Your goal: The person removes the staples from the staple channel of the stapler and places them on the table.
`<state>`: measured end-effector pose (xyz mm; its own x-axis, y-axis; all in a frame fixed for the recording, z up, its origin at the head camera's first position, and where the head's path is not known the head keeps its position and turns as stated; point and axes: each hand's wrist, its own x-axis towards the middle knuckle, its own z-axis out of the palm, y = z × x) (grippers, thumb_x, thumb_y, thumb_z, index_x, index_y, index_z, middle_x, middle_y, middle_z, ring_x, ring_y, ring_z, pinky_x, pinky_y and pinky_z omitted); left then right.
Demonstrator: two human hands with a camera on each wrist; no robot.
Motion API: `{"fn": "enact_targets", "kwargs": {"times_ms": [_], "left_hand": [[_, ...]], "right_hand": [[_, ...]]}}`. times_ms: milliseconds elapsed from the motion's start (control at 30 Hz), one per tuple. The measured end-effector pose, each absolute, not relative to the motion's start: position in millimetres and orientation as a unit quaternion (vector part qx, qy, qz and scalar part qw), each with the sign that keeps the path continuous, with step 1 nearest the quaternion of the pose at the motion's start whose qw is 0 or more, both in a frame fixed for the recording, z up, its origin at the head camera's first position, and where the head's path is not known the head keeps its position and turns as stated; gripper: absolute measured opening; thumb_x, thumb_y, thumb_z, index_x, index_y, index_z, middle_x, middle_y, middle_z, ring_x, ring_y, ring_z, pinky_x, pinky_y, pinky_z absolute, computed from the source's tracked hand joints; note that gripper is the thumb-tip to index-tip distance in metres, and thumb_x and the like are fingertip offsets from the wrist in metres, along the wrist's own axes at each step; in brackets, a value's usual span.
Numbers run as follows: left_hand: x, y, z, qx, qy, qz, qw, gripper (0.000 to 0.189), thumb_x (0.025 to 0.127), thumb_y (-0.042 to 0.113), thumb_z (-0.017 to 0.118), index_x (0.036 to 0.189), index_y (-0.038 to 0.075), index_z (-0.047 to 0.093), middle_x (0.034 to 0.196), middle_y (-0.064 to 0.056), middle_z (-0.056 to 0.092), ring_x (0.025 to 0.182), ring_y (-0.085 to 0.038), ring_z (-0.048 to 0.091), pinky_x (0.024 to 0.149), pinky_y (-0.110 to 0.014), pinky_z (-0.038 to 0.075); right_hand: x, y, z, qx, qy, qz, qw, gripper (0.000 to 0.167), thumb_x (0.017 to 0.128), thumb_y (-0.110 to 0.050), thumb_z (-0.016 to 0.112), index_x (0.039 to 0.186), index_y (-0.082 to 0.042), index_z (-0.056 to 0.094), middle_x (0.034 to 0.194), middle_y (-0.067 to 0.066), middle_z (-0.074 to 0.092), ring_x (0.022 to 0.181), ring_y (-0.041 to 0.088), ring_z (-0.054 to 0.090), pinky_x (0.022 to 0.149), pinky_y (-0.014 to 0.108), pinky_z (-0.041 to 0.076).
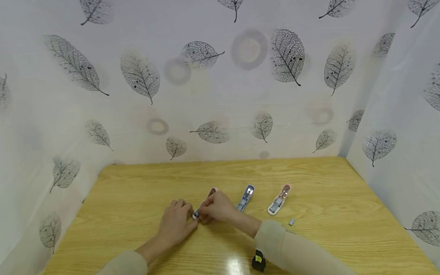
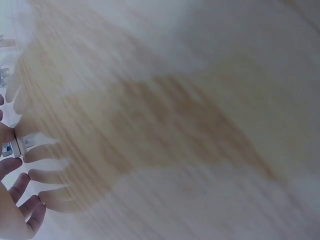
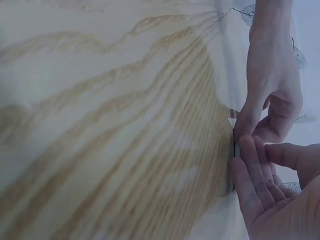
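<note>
My left hand (image 1: 174,222) holds the near end of a slim pink-and-white stapler-like device (image 1: 196,214) between thumb and finger. Bent over the same device, my right hand (image 1: 216,207) brings thumb and fingertips together at its middle, hiding much of it. In the left wrist view the device's pale end (image 2: 19,146) sits between left fingertips. The right wrist view has both hands meeting at the device (image 3: 236,150), seen edge-on; I cannot tell whether the right fingers also pinch a small part. A similar blue device (image 1: 245,197) lies partly behind the right hand.
Another pink-and-white device (image 1: 279,199) lies to the right on the wooden table (image 1: 330,232). Near it is a small grey block (image 1: 292,222). A black box with a yellow mark (image 1: 258,260) is beside the right cuff. Leaf-patterned curtains (image 1: 208,90) enclose the table's back and sides.
</note>
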<state>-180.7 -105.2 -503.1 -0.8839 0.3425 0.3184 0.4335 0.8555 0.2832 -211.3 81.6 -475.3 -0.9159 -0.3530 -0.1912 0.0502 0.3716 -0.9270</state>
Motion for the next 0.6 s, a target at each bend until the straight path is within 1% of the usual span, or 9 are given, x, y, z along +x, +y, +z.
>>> {"fn": "enact_targets", "kwargs": {"times_ms": [200,300,433,500,600], "left_hand": [[-181.1,-105.5,-503.4,-0.203,-0.953,-0.180,0.135,0.024,0.084,0.028,0.088,0.086,0.014,0.068,0.097,-0.007,0.068,0.086,-0.023,0.060,0.072,-0.040,0.051],[-182.2,-104.8,-503.7,-0.199,-0.953,-0.185,0.134,0.025,0.084,0.029,0.088,0.085,0.014,0.068,0.096,-0.007,0.068,0.085,-0.023,0.060,0.072,-0.040,0.051],[-183.2,-103.8,-503.6,-0.189,-0.956,-0.185,0.122,0.025,0.083,0.029,0.088,0.086,0.013,0.068,0.097,-0.007,0.068,0.086,-0.023,0.059,0.072,-0.040,0.050],[-183.4,-103.4,-503.3,-0.185,-0.958,-0.186,0.118,0.025,0.083,0.028,0.088,0.086,0.013,0.068,0.098,-0.008,0.069,0.086,-0.023,0.059,0.073,-0.040,0.050],[-182.6,-103.0,-502.6,-0.184,-0.959,-0.182,0.118,0.025,0.082,0.028,0.088,0.086,0.013,0.068,0.098,-0.008,0.069,0.084,-0.022,0.058,0.072,-0.038,0.049]], "right_hand": [[-211.8,87.7,-476.4,-0.103,0.799,-0.565,0.178,0.015,0.098,-0.004,0.071,0.098,0.010,0.077,0.090,0.024,0.079,0.076,0.032,0.081,0.067,0.032,0.065],[-211.9,93.5,-476.7,-0.100,0.805,-0.561,0.163,0.014,0.097,-0.004,0.072,0.097,0.009,0.077,0.091,0.022,0.080,0.074,0.025,0.080,0.067,0.028,0.064],[-208.9,102.2,-475.7,-0.089,0.806,-0.563,0.161,0.015,0.097,-0.006,0.072,0.096,0.009,0.077,0.092,0.022,0.080,0.072,0.016,0.078,0.066,0.025,0.062],[-205.7,106.3,-475.0,-0.085,0.797,-0.573,0.171,0.016,0.097,-0.005,0.071,0.097,0.010,0.076,0.093,0.024,0.080,0.073,0.017,0.079,0.067,0.027,0.063],[-199.6,111.4,-474.2,-0.084,0.788,-0.580,0.187,0.019,0.099,-0.005,0.069,0.100,0.012,0.075,0.093,0.026,0.079,0.075,0.024,0.081,0.067,0.030,0.064]]}}
